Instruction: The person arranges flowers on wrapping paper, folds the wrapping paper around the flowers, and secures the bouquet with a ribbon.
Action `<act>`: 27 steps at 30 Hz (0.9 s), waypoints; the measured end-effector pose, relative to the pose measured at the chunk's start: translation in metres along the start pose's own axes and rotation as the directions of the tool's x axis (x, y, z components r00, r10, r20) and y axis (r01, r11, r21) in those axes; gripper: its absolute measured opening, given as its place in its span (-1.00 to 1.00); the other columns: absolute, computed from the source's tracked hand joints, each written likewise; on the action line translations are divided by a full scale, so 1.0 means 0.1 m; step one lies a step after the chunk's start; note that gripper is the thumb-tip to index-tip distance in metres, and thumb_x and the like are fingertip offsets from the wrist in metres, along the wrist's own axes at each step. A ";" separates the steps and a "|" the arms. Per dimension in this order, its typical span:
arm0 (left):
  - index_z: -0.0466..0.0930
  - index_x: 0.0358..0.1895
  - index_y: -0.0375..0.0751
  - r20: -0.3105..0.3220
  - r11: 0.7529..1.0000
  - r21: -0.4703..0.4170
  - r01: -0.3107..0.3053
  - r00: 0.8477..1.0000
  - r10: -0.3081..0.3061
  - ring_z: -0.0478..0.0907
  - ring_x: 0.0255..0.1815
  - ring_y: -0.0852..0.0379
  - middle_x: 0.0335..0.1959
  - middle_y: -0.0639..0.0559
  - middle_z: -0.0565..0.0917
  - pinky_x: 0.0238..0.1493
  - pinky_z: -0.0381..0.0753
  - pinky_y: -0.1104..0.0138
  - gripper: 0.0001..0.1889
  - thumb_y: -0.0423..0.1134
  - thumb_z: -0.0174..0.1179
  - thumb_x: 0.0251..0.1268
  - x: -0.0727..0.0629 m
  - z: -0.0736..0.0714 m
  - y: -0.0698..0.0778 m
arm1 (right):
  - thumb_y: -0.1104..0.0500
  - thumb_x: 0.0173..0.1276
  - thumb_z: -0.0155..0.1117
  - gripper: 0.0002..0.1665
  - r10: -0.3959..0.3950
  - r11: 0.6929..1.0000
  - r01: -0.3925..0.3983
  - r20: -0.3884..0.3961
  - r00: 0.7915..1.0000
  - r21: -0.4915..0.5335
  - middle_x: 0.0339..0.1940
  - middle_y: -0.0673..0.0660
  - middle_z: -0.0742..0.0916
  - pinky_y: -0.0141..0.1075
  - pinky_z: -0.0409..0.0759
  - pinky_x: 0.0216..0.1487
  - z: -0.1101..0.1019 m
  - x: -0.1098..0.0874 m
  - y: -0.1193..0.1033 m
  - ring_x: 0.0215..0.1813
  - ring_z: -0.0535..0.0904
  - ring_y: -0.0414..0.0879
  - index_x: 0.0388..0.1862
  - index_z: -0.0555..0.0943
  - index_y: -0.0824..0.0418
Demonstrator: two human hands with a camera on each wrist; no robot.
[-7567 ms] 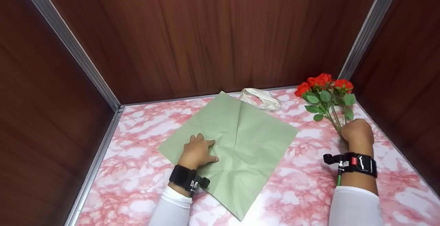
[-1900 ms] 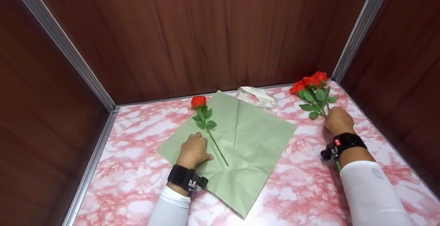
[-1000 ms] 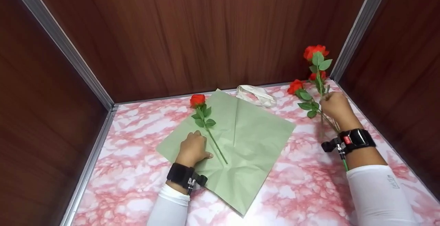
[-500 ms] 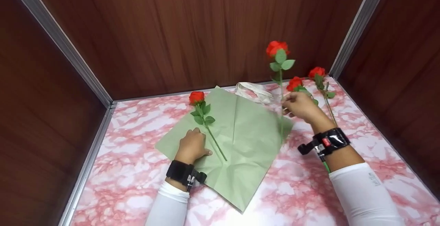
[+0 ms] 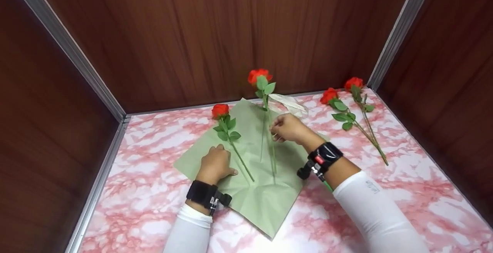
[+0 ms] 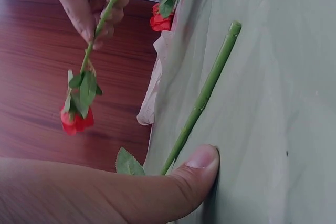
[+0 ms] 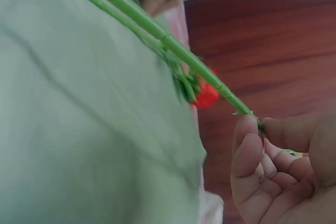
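A sheet of green wrapping paper [image 5: 250, 206] lies cornerwise on the table. My left hand [image 5: 215, 164] rests on its left part, thumb [image 6: 157, 187] pressed to the paper beside a stem. That stem belongs to a red rose [image 5: 220, 110] lying on the sheet, its bloom near the upper left edge. Over the middle of the paper, my right hand [image 5: 287, 128] pinches the stem of a second red rose [image 5: 259, 76] between thumb and fingertips. In the right wrist view, the held stem [image 7: 194, 61] slants above the paper, its cut end near the lying stem.
Two more red roses [image 5: 329, 96] lie on the right of the pink marbled table [image 5: 146, 206], stems crossing. A loop of whitish ribbon [image 5: 292, 106] sits behind the paper, partly covered by its edge. Brown wood-grain panels [image 5: 192, 45] enclose the back and sides.
One rose came to lie on the paper earlier. Since then my right hand has drawn another from the bunch and carried it left over the sheet. My left hand has stayed nearly still.
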State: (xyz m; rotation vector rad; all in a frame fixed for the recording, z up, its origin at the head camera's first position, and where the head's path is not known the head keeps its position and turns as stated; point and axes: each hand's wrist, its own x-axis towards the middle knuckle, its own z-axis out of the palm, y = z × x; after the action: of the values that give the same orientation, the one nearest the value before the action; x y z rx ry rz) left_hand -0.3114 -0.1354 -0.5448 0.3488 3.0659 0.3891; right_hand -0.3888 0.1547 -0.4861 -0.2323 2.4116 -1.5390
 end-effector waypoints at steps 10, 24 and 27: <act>0.79 -0.17 -0.26 -0.012 1.000 0.009 0.008 1.000 -0.007 0.64 0.12 -0.27 0.05 -0.20 0.67 0.00 0.82 -0.26 -0.45 0.07 0.83 0.03 0.00 -0.02 0.01 | 0.40 0.57 0.31 -0.86 0.021 1.000 -0.020 0.044 0.999 -0.016 -0.49 0.03 0.74 -0.39 0.76 -0.40 0.45 0.19 0.02 -0.54 0.70 -0.25 -0.10 0.76 0.49; 0.80 -0.12 -0.27 0.001 1.000 0.019 0.012 1.000 -0.012 0.65 0.15 -0.27 0.08 -0.21 0.68 0.02 0.82 -0.26 -0.44 0.08 0.82 0.05 0.01 0.00 0.00 | 0.36 0.52 0.44 -0.82 0.066 0.995 -0.064 0.025 0.998 -0.081 -0.70 0.03 0.73 -0.34 0.77 -0.49 0.72 0.36 0.21 -0.63 0.70 -0.21 -0.29 0.83 0.45; 0.80 -0.14 -0.26 -0.003 1.000 0.022 0.009 1.000 -0.009 0.65 0.15 -0.27 0.07 -0.20 0.68 0.01 0.82 -0.25 -0.45 0.09 0.82 0.04 0.01 0.02 0.00 | 0.30 0.48 0.54 -0.81 0.060 0.987 -0.057 0.015 0.998 -0.153 -0.67 0.08 0.78 -0.34 0.76 -0.50 0.77 0.35 0.21 -0.62 0.71 -0.18 -0.35 0.85 0.39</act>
State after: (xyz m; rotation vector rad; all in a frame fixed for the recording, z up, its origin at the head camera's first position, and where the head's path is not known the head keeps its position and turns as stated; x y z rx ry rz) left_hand -0.3123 -0.1348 -0.5468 0.3359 3.0757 0.3565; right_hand -0.3981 0.0875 -0.5408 -0.2035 2.4999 -1.3232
